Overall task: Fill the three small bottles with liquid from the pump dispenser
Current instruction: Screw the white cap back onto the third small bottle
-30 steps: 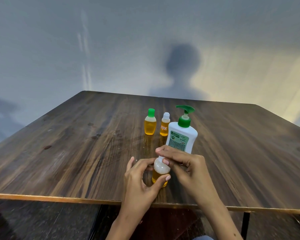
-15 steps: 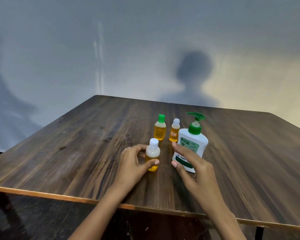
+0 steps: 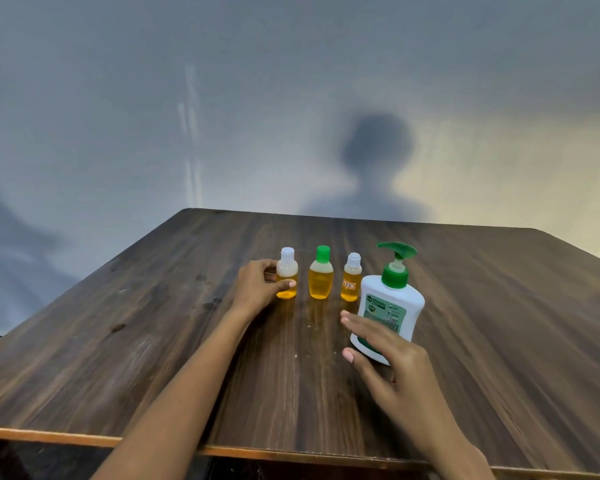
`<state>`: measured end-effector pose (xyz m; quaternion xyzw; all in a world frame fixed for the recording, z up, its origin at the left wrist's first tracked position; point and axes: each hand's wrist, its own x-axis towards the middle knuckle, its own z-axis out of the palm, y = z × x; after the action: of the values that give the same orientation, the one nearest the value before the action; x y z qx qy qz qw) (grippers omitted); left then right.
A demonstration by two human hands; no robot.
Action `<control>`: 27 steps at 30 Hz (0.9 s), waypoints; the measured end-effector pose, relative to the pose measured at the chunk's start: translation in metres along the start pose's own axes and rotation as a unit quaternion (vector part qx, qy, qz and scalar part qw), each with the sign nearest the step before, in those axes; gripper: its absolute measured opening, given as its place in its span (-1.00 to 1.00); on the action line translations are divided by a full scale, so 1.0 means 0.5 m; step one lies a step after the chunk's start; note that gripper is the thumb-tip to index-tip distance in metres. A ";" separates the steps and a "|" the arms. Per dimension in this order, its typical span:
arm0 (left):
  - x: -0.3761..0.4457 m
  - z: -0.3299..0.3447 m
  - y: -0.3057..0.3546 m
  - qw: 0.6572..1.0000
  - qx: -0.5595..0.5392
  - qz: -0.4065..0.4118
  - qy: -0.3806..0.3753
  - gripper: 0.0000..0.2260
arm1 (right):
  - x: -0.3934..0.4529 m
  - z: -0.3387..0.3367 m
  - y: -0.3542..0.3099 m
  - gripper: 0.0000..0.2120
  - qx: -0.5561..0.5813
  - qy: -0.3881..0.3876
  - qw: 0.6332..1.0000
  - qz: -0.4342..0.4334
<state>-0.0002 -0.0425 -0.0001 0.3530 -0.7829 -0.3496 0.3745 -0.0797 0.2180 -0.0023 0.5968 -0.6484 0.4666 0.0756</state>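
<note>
Three small bottles of amber liquid stand in a row on the wooden table (image 3: 153,341). The left one, a white-capped bottle (image 3: 287,271), is gripped by my left hand (image 3: 258,287), thumb in front and fingers behind. Beside it stand a green-capped bottle (image 3: 321,278) and a labelled white-capped bottle (image 3: 351,280). To their right stands the white pump dispenser (image 3: 390,306) with a green pump head. My right hand (image 3: 392,362) hovers in front of the dispenser's lower part with fingers straight and spread, holding nothing.
The table's near edge (image 3: 84,438) runs along the bottom. A grey wall (image 3: 291,98) with a person's shadow rises behind the far edge. Bare wood lies to the left and right of the bottles.
My left hand has carried the white-capped bottle away from me and stood it at the left end of the row. My right hand let go of its cap and drew back beside the dispenser.
</note>
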 end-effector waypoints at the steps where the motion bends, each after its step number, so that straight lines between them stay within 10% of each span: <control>1: 0.003 0.004 -0.002 1.000 -0.002 -0.001 -0.003 -0.51 | -0.001 0.000 0.000 -0.63 -0.004 0.000 1.000 -0.006; 15: -0.033 -0.034 -0.003 0.999 0.025 -0.043 0.002 -0.37 | -0.024 -0.066 0.015 -0.72 0.006 0.261 0.964 0.060; 20: -0.196 -0.037 0.052 0.998 -0.022 0.041 0.044 -0.64 | 0.008 -0.083 0.056 -0.31 0.054 0.138 0.972 0.183; 27: -0.278 -0.014 0.052 0.995 -0.012 0.097 0.036 -0.68 | 0.038 -0.084 0.090 -0.62 0.074 0.113 0.980 0.149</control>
<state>0.0636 0.0820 -0.0230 0.2834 -0.7949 -0.3082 0.4392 -0.1420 0.2271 0.0102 0.4409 -0.6810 0.5837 0.0344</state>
